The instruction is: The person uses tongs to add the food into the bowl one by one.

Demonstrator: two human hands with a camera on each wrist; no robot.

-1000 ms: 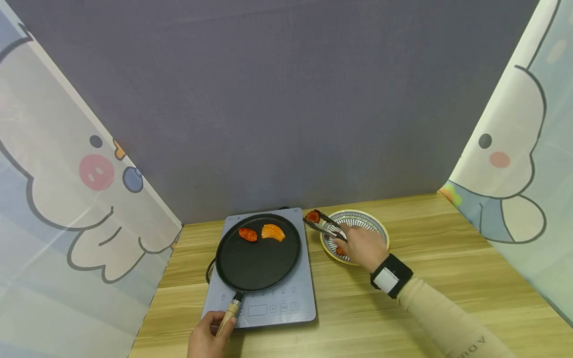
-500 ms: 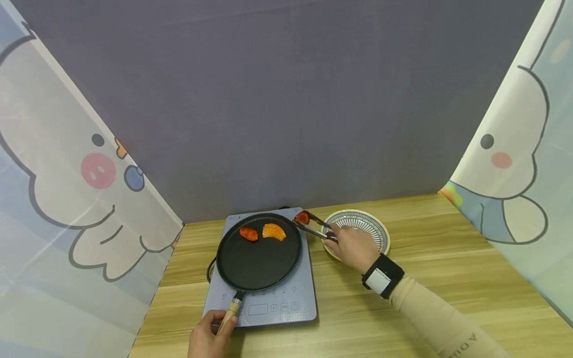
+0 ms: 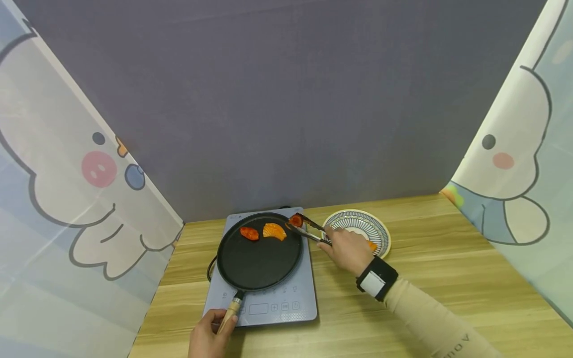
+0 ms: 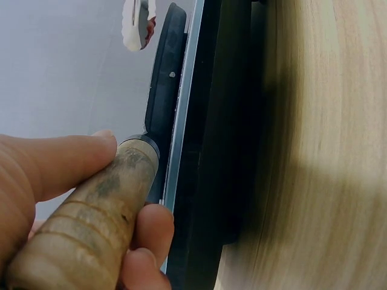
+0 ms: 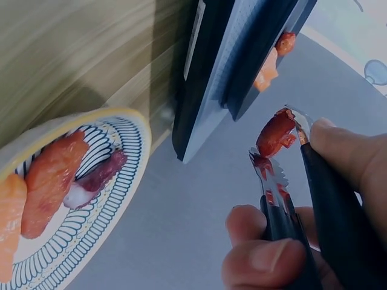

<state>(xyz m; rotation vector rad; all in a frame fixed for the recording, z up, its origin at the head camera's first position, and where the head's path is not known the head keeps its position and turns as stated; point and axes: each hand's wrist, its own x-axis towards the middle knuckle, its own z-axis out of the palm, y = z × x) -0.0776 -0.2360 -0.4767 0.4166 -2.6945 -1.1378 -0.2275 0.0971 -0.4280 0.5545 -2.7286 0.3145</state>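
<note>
My left hand (image 3: 209, 337) grips the wooden handle (image 4: 100, 205) of a round black frying pan (image 3: 257, 266), thumb along its top in the left wrist view. Two food pieces lie in the pan: a red one (image 3: 249, 233) and an orange slice with pale stripes (image 3: 274, 230). My right hand (image 3: 350, 250) holds dark-handled metal tongs (image 5: 279, 211). Between their tips is a small dark red piece of food (image 5: 276, 133), above the pan's right rim. Below and beside this hand stands a patterned plate (image 3: 380, 226) bearing salmon-like slices (image 5: 54, 181) and a purple-and-white piece (image 5: 97, 179).
Under the pan is a grey induction cooktop (image 3: 302, 303) with touch controls along its front. A black cable (image 3: 209, 270) shows at its left. The wooden table (image 3: 429, 238) ends at a grey back panel (image 3: 286, 114), with cartoon-printed panels (image 3: 506, 164) at the sides.
My right hand has carried the tongs and the red piece leftward from over the plate to the pan's right rim. The left hand stays on the handle.
</note>
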